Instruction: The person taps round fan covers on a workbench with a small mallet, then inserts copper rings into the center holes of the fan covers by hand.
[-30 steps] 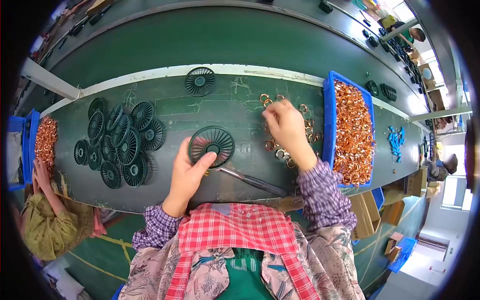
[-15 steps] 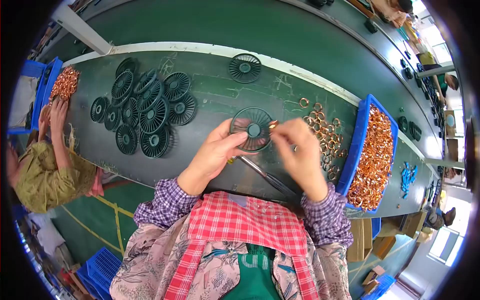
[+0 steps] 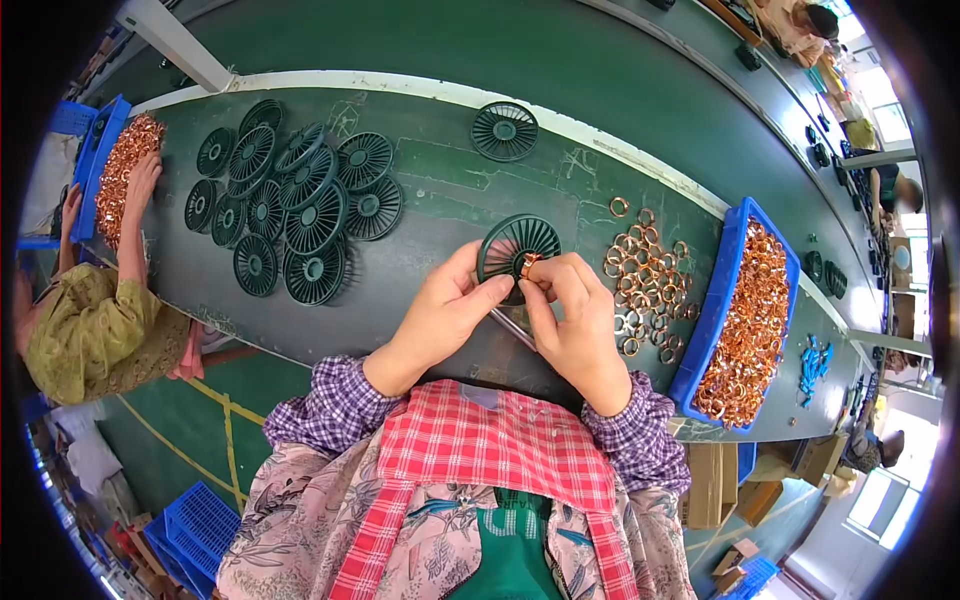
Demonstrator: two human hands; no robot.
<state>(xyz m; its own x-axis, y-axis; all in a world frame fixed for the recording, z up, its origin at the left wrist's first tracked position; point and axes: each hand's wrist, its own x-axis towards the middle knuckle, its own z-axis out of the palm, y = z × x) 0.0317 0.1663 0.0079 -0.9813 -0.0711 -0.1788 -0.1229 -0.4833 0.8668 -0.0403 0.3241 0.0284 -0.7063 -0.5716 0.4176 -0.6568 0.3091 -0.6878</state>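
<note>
My left hand point(image 3: 437, 318) grips the rim of a dark green spoked plastic wheel point(image 3: 522, 236), which is tilted. My right hand point(image 3: 578, 325) pinches a copper ring point(image 3: 530, 262) against the wheel's hub; whether it is seated there I cannot tell. Under my hands lies a tool with a metal shaft point(image 3: 512, 328), mostly covered. Loose copper rings point(image 3: 640, 262) are spread on the table to the right of my right hand. Several similar wheels point(image 3: 315, 228) are heaped to the left, and a single wheel point(image 3: 504, 131) lies farther back.
A blue bin point(image 3: 716, 270) full of copper rings stands at the right, with small blue pieces point(image 3: 815, 370) beyond it. At the far left a co-worker's hand point(image 3: 143, 184) reaches into another heap of copper rings point(image 3: 125, 165). A pale ledge point(image 3: 400, 88) runs behind the work area.
My right hand has brought the copper ring from the wheel's edge to its hub. The wheel has tilted. At the left, the co-worker's hand has moved farther up the heap.
</note>
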